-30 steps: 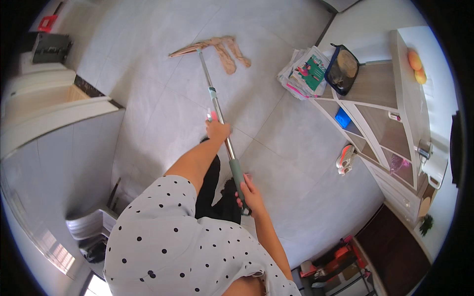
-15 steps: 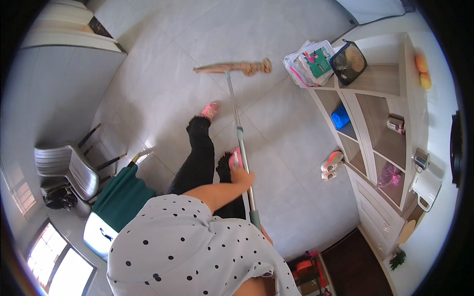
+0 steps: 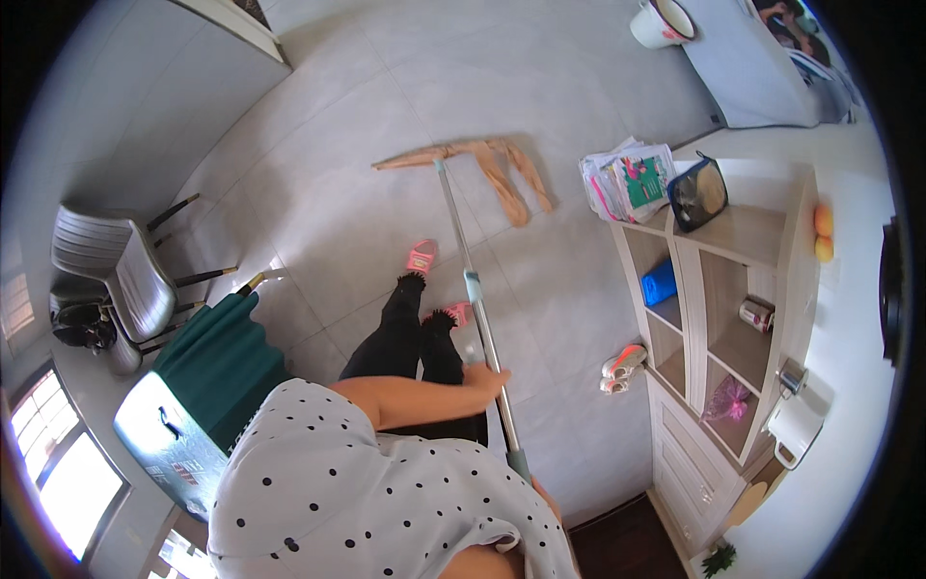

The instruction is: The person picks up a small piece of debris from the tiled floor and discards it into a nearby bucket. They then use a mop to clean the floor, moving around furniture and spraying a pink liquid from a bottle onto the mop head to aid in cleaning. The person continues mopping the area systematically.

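A long silver mop pole [image 3: 463, 236] with grey-green grips slants from near my body out to the floor ahead. My left hand [image 3: 485, 382] is closed round its middle part. Lower down, my right hand [image 3: 546, 494] is at the upper grip, mostly hidden by my dotted shirt and forearm, so its fingers do not show. A tan cloth like a pair of tights [image 3: 497, 174] is at the pole's far end. It covers the mop head, and two loose leg-like ends trail to the right on the tiles.
At the right stands an open shelf unit [image 3: 696, 261], with stacked papers [image 3: 632, 181] on it and sneakers [image 3: 622, 367] at its foot. A grey chair [image 3: 125, 261] and a green-draped box [image 3: 217, 357] stand at the left. A white bucket [image 3: 662, 24] is far right.
The mop pole has stayed in my grip while the cloth's right end, bunched before, has spread into two trailing lengths. My feet have shifted, and my view has moved forward.
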A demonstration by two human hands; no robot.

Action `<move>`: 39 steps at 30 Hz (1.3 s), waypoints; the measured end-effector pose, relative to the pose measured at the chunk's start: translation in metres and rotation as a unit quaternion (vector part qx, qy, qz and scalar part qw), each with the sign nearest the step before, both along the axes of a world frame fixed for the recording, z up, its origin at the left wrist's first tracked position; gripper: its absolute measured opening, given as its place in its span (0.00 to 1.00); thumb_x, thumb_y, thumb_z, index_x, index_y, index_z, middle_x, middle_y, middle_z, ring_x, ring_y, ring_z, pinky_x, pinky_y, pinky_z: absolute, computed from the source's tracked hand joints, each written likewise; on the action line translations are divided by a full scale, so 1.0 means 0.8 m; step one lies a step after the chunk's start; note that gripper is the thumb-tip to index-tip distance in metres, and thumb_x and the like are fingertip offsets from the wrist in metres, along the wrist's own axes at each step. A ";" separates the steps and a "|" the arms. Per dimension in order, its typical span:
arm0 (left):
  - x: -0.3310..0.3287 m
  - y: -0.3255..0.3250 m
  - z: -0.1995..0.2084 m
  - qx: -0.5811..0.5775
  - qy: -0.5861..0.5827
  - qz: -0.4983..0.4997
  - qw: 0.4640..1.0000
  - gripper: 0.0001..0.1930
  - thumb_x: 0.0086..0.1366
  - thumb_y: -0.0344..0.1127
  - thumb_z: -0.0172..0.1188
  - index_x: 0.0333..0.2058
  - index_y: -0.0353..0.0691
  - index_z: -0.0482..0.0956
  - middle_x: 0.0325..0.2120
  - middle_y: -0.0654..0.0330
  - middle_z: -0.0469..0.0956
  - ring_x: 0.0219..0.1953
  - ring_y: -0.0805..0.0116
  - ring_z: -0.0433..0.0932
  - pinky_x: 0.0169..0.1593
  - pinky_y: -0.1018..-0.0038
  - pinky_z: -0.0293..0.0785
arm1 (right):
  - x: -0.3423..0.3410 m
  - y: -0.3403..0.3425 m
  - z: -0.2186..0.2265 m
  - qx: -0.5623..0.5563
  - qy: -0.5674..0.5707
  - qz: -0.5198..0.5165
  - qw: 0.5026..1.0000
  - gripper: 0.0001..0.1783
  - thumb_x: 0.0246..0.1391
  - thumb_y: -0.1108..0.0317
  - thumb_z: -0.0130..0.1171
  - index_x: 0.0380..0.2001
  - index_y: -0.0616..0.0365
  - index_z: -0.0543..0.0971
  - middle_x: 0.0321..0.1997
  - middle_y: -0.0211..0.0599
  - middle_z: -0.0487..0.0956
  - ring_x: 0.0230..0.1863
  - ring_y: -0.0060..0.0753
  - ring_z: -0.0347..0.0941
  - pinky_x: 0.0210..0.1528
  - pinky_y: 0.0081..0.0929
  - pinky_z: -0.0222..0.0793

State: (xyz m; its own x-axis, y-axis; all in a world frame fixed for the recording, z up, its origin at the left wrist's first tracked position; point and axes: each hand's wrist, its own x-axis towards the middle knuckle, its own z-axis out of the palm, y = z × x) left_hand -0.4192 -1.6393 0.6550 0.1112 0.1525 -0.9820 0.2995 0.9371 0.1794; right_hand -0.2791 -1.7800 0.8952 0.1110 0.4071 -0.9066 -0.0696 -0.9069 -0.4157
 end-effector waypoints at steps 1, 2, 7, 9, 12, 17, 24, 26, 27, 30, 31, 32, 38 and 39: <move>-0.012 0.028 -0.014 0.044 0.060 0.012 0.997 0.21 0.43 0.45 0.60 0.34 0.38 0.73 0.40 0.50 0.67 0.38 0.56 0.71 0.39 0.66 0.69 | -0.010 0.026 -0.009 0.018 0.012 0.012 1.000 0.26 0.54 0.67 0.50 0.56 0.58 0.61 0.42 0.32 0.73 0.36 0.18 0.67 0.38 0.17 0.65; -0.024 0.060 -0.023 0.088 0.120 0.021 0.989 0.21 0.42 0.43 0.61 0.34 0.36 0.73 0.39 0.50 0.67 0.35 0.58 0.72 0.35 0.67 0.70 | -0.028 0.063 -0.016 0.018 0.027 0.015 0.999 0.26 0.54 0.67 0.50 0.56 0.58 0.61 0.42 0.33 0.73 0.36 0.18 0.68 0.38 0.18 0.65; -0.106 0.243 -0.088 0.194 0.296 0.069 0.933 0.21 0.41 0.41 0.62 0.31 0.32 0.70 0.48 0.50 0.57 0.36 0.57 0.71 0.34 0.65 0.74 | -0.132 0.260 -0.068 -0.029 0.175 -0.069 0.982 0.27 0.57 0.64 0.45 0.59 0.52 0.55 0.26 0.37 0.72 0.19 0.25 0.68 0.23 0.21 0.66; -0.142 0.321 -0.082 0.198 0.257 0.075 0.943 0.23 0.41 0.43 0.62 0.34 0.32 0.71 0.50 0.51 0.55 0.38 0.55 0.71 0.40 0.63 0.72 | -0.169 0.316 -0.102 0.002 0.188 -0.070 0.980 0.26 0.57 0.62 0.43 0.59 0.49 0.55 0.24 0.36 0.70 0.17 0.25 0.66 0.19 0.21 0.64; -0.176 0.397 -0.084 0.219 0.285 0.004 0.933 0.24 0.41 0.42 0.60 0.33 0.27 0.73 0.51 0.53 0.56 0.50 0.53 0.62 0.51 0.67 0.65 | -0.202 0.366 -0.155 0.018 0.177 -0.029 0.984 0.25 0.58 0.61 0.42 0.59 0.46 0.56 0.22 0.33 0.68 0.16 0.22 0.63 0.17 0.18 0.62; -0.160 0.400 -0.093 0.192 0.322 -0.050 0.926 0.28 0.43 0.40 0.57 0.41 0.25 0.68 0.50 0.52 0.56 0.51 0.53 0.59 0.53 0.67 0.61 | -0.190 0.370 -0.163 -0.037 0.120 0.001 0.992 0.24 0.58 0.59 0.41 0.58 0.43 0.57 0.19 0.31 0.66 0.14 0.19 0.61 0.15 0.17 0.59; -0.064 0.215 0.002 0.064 0.216 -0.077 0.971 0.35 0.43 0.40 0.58 0.50 0.30 0.59 0.51 0.50 0.55 0.52 0.52 0.59 0.53 0.64 0.61 | -0.113 0.150 -0.072 -0.027 -0.032 -0.033 0.999 0.27 0.55 0.61 0.47 0.57 0.54 0.59 0.37 0.30 0.73 0.32 0.22 0.70 0.34 0.20 0.68; -0.033 0.147 0.029 0.068 0.196 -0.072 0.976 0.33 0.42 0.42 0.59 0.48 0.34 0.62 0.51 0.50 0.56 0.52 0.52 0.60 0.53 0.64 0.61 | -0.102 0.115 -0.041 -0.039 -0.059 -0.029 0.997 0.27 0.55 0.62 0.47 0.57 0.54 0.59 0.38 0.30 0.73 0.34 0.22 0.70 0.36 0.20 0.68; -0.018 0.120 0.037 0.068 0.182 -0.073 0.978 0.32 0.42 0.43 0.59 0.47 0.37 0.63 0.51 0.50 0.56 0.52 0.53 0.60 0.52 0.64 0.62 | -0.102 0.116 -0.021 -0.068 -0.055 -0.033 0.996 0.27 0.55 0.62 0.47 0.57 0.54 0.59 0.39 0.30 0.73 0.34 0.22 0.70 0.37 0.20 0.67; -0.005 0.080 0.067 0.050 0.119 -0.062 0.990 0.28 0.42 0.46 0.59 0.44 0.42 0.68 0.49 0.49 0.58 0.50 0.53 0.62 0.51 0.64 0.62 | -0.092 0.127 0.030 -0.124 -0.048 -0.055 0.990 0.27 0.54 0.63 0.48 0.57 0.55 0.59 0.41 0.30 0.72 0.37 0.22 0.70 0.39 0.20 0.67; -0.010 0.074 0.077 0.038 0.091 -0.059 0.993 0.27 0.42 0.48 0.59 0.42 0.43 0.70 0.48 0.49 0.59 0.49 0.53 0.63 0.50 0.64 0.63 | -0.088 0.131 0.044 -0.137 -0.040 -0.071 0.987 0.27 0.54 0.63 0.48 0.57 0.55 0.59 0.42 0.30 0.72 0.38 0.22 0.70 0.40 0.20 0.66; -0.017 0.074 0.080 0.051 0.047 -0.079 0.994 0.25 0.43 0.49 0.58 0.40 0.44 0.72 0.47 0.49 0.61 0.48 0.52 0.63 0.50 0.64 0.63 | -0.083 0.134 0.058 -0.148 -0.036 -0.085 0.985 0.27 0.54 0.63 0.48 0.57 0.55 0.59 0.42 0.30 0.72 0.38 0.22 0.69 0.40 0.20 0.66; -0.117 0.085 0.040 0.435 -0.117 -0.152 0.880 0.16 0.50 0.34 0.54 0.40 0.50 0.75 0.45 0.45 0.63 0.44 0.49 0.65 0.48 0.66 0.63 | -0.048 0.172 0.135 -0.188 0.060 -0.189 0.962 0.28 0.53 0.65 0.49 0.57 0.56 0.59 0.46 0.31 0.71 0.43 0.21 0.69 0.45 0.21 0.65; -0.137 0.105 0.058 0.476 -0.081 -0.202 0.852 0.17 0.50 0.31 0.53 0.42 0.52 0.75 0.45 0.44 0.62 0.45 0.48 0.65 0.49 0.65 0.63 | -0.044 0.171 0.139 -0.186 0.082 -0.197 0.959 0.28 0.53 0.65 0.50 0.57 0.56 0.59 0.47 0.31 0.71 0.44 0.21 0.69 0.46 0.21 0.64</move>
